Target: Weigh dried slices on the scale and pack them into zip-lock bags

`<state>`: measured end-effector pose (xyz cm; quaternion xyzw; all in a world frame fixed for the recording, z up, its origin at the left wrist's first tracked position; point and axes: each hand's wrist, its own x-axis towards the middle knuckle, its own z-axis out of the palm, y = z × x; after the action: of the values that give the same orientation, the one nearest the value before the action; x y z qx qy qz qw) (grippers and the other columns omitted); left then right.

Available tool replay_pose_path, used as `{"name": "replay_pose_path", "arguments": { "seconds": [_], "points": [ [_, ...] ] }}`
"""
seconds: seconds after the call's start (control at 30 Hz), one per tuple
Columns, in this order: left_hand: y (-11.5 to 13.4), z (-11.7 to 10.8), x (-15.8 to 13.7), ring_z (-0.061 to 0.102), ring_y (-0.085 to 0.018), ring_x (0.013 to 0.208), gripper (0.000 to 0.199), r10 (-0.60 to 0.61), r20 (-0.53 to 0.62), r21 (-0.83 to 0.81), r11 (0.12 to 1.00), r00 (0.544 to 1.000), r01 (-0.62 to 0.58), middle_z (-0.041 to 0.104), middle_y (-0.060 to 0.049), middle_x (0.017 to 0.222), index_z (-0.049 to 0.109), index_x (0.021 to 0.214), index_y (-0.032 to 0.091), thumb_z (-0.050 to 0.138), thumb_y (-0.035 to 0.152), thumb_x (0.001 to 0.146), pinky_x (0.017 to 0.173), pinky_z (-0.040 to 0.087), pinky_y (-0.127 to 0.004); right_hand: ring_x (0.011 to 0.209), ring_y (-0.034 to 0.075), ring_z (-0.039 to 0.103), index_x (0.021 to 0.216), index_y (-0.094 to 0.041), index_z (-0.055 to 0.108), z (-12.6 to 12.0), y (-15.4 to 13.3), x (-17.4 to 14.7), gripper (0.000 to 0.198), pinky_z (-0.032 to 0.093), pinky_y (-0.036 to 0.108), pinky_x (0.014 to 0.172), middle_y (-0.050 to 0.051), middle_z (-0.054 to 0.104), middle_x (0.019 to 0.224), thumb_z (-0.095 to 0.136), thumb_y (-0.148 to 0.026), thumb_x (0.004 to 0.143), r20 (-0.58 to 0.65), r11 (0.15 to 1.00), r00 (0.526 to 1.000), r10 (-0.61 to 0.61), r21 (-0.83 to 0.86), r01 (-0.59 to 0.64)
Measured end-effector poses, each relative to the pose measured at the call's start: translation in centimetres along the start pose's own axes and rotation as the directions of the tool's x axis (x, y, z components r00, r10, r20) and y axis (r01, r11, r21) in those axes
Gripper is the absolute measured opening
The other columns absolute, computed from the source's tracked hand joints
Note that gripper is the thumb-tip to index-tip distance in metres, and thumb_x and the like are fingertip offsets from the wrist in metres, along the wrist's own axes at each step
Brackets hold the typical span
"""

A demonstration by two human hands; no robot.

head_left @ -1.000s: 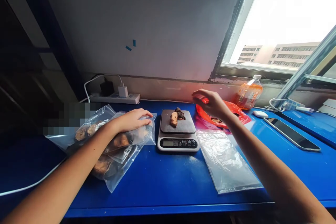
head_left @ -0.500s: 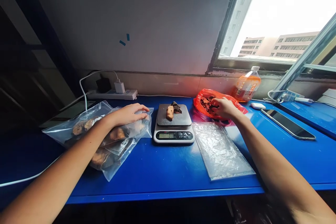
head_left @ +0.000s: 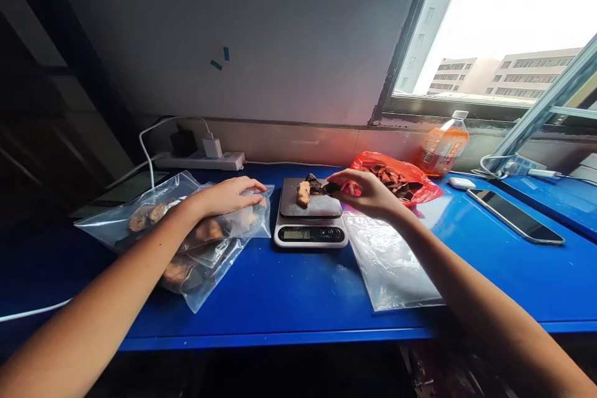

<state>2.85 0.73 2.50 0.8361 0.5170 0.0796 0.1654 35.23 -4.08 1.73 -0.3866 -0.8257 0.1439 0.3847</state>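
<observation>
A digital kitchen scale (head_left: pixel 311 235) stands in the middle, its plate bearing a light tan chunk (head_left: pixel 303 194) and a dark wrinkled dried piece (head_left: pixel 315 184). My right hand (head_left: pixel 368 191) is at the plate's right edge, fingers closed on a dark dried slice (head_left: pixel 332 188). Behind it lies an open red plastic bag (head_left: pixel 422 179) full of brown dried slices (head_left: pixel 390 178). My left hand (head_left: pixel 231 194) rests open on clear plastic bags (head_left: pixel 196 298) that hold several tan and brown dried pieces (head_left: pixel 180 270).
Flat clear bags (head_left: pixel 394 280) lie right of the scale, partly under my right arm. Further right are a phone (head_left: pixel 515 216), a white earphone case (head_left: pixel 461 183) and an orange drink bottle (head_left: pixel 445 146). A power strip (head_left: pixel 228 160) with a charger stands along the wall.
My right hand has come out of the red bag and moved left to the scale with a dark slice. The scale's display has changed from zero. My left hand stays on the bags.
</observation>
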Motion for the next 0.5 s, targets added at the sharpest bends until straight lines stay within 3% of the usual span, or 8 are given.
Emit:
{"name": "replay_pose_path", "arguments": {
  "seconds": [0.1,0.17,0.3,0.4,0.5],
  "points": [
    [0.0,0.0,0.0,0.055,-0.025,0.120,0.055,0.015,-0.004,0.001,1.000,1.000,-0.015,0.059,-0.005,0.132,0.060,0.122,0.024,0.047,0.059,0.082,0.103,0.043,-0.033,0.080,0.017,0.065,0.102,-0.018,0.068,1.7,-0.4,-0.1,0.022,0.052,0.031,0.073,0.007,0.070,0.096,0.062,-0.019,0.081,0.067,0.988,0.997,-0.043,-0.143,0.053],
    [0.0,0.0,0.0,0.055,-0.025,0.120,0.054,0.015,-0.009,0.003,1.000,1.000,-0.015,0.059,-0.005,0.131,0.060,0.122,0.024,0.047,0.059,0.082,0.102,0.043,-0.033,0.081,0.019,0.065,0.106,-0.017,0.066,1.6,-0.7,-0.1,0.026,0.053,0.033,0.073,0.009,0.068,0.101,0.064,-0.020,0.080,0.076,0.973,0.995,-0.058,-0.220,0.074],
    [0.3,-0.1,-0.1,0.053,-0.024,0.121,0.051,0.001,-0.006,0.018,1.000,1.000,0.000,0.059,-0.004,0.132,0.060,0.122,0.025,0.047,0.056,0.083,0.104,0.042,-0.033,0.093,0.023,0.065,0.113,-0.020,0.063,-1.7,-1.4,-0.1,0.032,0.053,0.038,0.082,0.011,0.067,0.106,0.063,-0.032,0.083,-0.111,0.968,0.987,-0.119,-0.234,0.090],
    [0.5,-0.1,-0.1,0.054,-0.024,0.121,0.052,-0.006,-0.005,0.028,1.000,1.000,0.006,0.059,-0.004,0.131,0.060,0.123,0.023,0.046,0.054,0.083,0.104,0.041,-0.033,0.089,0.022,0.066,0.109,-0.020,0.064,-4.8,-0.1,-0.5,0.029,0.053,0.036,0.078,0.008,0.069,0.099,0.059,-0.035,0.085,-0.287,0.967,0.957,-0.044,-0.253,-0.031],
    [0.4,-0.1,-0.1,0.054,-0.024,0.121,0.052,-0.007,-0.005,0.032,0.999,1.000,0.007,0.059,-0.004,0.130,0.060,0.122,0.023,0.046,0.054,0.082,0.104,0.041,-0.034,0.082,0.021,0.067,0.100,-0.018,0.067,-6.8,3.1,-1.5,0.027,0.052,0.034,0.073,0.008,0.071,0.094,0.059,-0.036,0.083,-0.343,0.913,0.931,0.122,-0.328,-0.241]
  ]
}}
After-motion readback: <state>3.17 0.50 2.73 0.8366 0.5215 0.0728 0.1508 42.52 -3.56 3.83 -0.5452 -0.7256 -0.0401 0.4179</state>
